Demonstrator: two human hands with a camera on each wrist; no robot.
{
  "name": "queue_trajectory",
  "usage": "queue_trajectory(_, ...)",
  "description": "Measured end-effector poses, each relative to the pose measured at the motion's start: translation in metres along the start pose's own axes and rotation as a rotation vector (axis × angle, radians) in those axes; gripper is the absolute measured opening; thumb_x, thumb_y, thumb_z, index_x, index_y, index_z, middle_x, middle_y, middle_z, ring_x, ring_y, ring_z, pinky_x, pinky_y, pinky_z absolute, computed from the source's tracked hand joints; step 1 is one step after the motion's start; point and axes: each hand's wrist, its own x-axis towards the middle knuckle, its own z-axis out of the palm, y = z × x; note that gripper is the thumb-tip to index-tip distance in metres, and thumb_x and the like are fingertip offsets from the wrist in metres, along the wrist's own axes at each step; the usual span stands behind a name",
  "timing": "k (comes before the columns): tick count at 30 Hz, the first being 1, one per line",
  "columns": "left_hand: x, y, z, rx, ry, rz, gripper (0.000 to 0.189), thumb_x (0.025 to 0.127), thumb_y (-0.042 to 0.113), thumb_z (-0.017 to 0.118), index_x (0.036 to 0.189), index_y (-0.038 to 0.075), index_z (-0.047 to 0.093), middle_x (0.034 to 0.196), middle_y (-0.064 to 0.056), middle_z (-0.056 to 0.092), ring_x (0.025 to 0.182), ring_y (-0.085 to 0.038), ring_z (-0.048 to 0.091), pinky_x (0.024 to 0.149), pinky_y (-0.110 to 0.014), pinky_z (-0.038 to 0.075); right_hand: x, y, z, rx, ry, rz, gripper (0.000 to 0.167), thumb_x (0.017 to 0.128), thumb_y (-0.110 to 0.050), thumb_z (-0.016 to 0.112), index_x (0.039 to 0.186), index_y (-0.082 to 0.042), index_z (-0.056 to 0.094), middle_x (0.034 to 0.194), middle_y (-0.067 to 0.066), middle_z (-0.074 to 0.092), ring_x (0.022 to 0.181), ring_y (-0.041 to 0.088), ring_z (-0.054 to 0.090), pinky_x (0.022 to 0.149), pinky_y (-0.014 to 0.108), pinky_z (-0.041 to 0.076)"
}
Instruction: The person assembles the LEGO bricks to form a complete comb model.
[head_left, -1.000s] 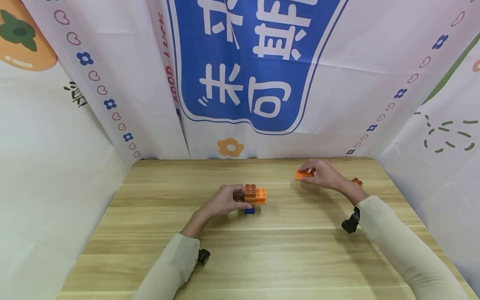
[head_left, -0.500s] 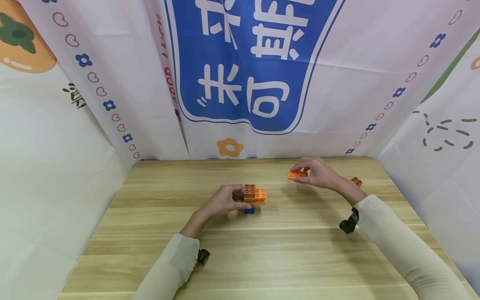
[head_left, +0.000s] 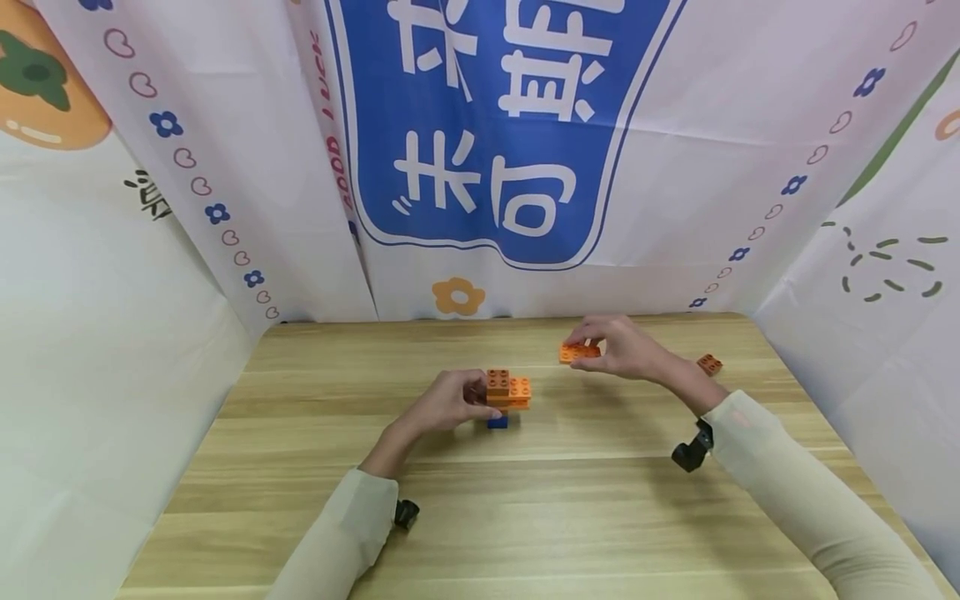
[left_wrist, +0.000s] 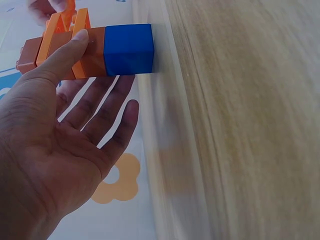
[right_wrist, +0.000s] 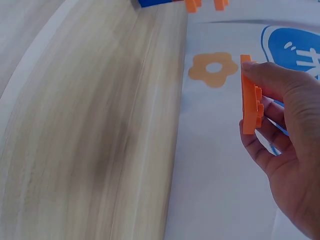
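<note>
My left hand (head_left: 452, 399) grips a stack of toy building bricks (head_left: 498, 382) from its left side. In the left wrist view the stack has a blue brick (left_wrist: 129, 49) at its base on the table, with brown bricks and thin orange plates above. The thumb presses one side and fingers lie behind. To the right and farther back, my right hand (head_left: 618, 348) pinches a flat orange plate brick (head_left: 576, 353) by its edges, held above the table. Its studs show in the right wrist view, where the thumb lies on one edge of the orange plate (right_wrist: 248, 95).
A loose brown brick (head_left: 709, 364) lies on the wooden table (head_left: 540, 517) near its right edge, beyond the right forearm. A printed cloth (head_left: 675, 208) hangs behind the table and along both sides. Each wrist wears a small black camera.
My right hand has moved left with the orange plate brick, closer to the stack. My left hand and the stack stay where they were. The loose brown brick now shows more fully.
</note>
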Motion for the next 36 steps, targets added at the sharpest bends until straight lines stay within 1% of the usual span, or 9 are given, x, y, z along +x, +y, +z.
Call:
queue_trajectory(5, 0.000, -0.001, 0.001, -0.009, 0.001, -0.004, 0.023, 0.090, 0.018, 0.088, 0.104, 0.010, 0.070, 0.103, -0.002, 0.075, 0.090, -0.014, 0.071, 0.082, -0.029, 0.062, 0.005, -0.010, 0.001, 0.024, 0.003, -0.056, 0.027, 0.083, -0.011, 0.092, 0.108, -0.007, 0.082, 0.100, 0.002, 0.076, 0.081, 0.010, 0.068, 0.067, 0.029, 0.061)
queue_trajectory(12, 0.000, -0.001, 0.001, 0.001, 0.002, 0.007, 0.025, 0.090, 0.019, 0.088, 0.103, 0.010, 0.069, 0.102, -0.002, 0.075, 0.089, -0.013, 0.070, 0.082, -0.029, 0.062, 0.012, -0.023, 0.003, 0.042, 0.007, -0.119, 0.027, 0.084, -0.009, 0.091, 0.109, -0.004, 0.082, 0.100, 0.003, 0.076, 0.081, 0.012, 0.068, 0.069, 0.030, 0.062)
queue_trajectory(18, 0.000, 0.000, 0.001, -0.002, -0.004, 0.009, 0.025, 0.089, 0.019, 0.088, 0.104, 0.009, 0.070, 0.102, -0.003, 0.075, 0.089, -0.014, 0.070, 0.081, -0.029, 0.062, 0.018, -0.035, 0.005, 0.038, 0.003, -0.137, 0.028, 0.085, -0.015, 0.091, 0.109, -0.004, 0.082, 0.100, 0.003, 0.076, 0.081, 0.010, 0.068, 0.069, 0.028, 0.061)
queue_trajectory(22, 0.000, 0.000, 0.000, 0.004, 0.001, 0.017, 0.024, 0.090, 0.018, 0.088, 0.102, 0.009, 0.070, 0.101, -0.003, 0.075, 0.088, -0.014, 0.070, 0.080, -0.029, 0.062, 0.023, -0.042, 0.008, 0.051, 0.012, -0.164, 0.027, 0.084, -0.013, 0.092, 0.108, -0.004, 0.082, 0.100, 0.003, 0.075, 0.080, 0.011, 0.067, 0.068, 0.027, 0.061)
queue_trajectory(27, 0.001, 0.000, 0.000, 0.001, 0.001, 0.009, 0.023, 0.090, 0.016, 0.088, 0.103, 0.010, 0.070, 0.103, -0.003, 0.076, 0.089, -0.014, 0.071, 0.081, -0.029, 0.061, 0.028, -0.050, 0.013, 0.078, 0.010, -0.168, 0.027, 0.085, -0.014, 0.091, 0.108, -0.004, 0.081, 0.101, 0.003, 0.075, 0.080, 0.013, 0.068, 0.067, 0.027, 0.060)
queue_trajectory(29, 0.001, 0.000, 0.000, -0.002, 0.002, -0.001, 0.023, 0.090, 0.016, 0.088, 0.103, 0.011, 0.071, 0.103, -0.002, 0.076, 0.089, -0.013, 0.071, 0.082, -0.028, 0.061, 0.030, -0.052, 0.016, 0.085, 0.005, -0.167, 0.027, 0.085, -0.014, 0.091, 0.108, -0.004, 0.081, 0.101, 0.003, 0.075, 0.081, 0.013, 0.068, 0.068, 0.026, 0.061)
queue_trajectory(36, 0.001, 0.001, 0.000, 0.004, 0.005, -0.002, 0.023, 0.090, 0.017, 0.088, 0.106, 0.011, 0.072, 0.103, -0.001, 0.076, 0.090, -0.013, 0.070, 0.083, -0.029, 0.061, 0.038, -0.061, 0.024, 0.096, 0.001, -0.187, 0.026, 0.086, -0.013, 0.090, 0.109, -0.004, 0.081, 0.103, 0.004, 0.075, 0.085, 0.011, 0.070, 0.073, 0.025, 0.061)
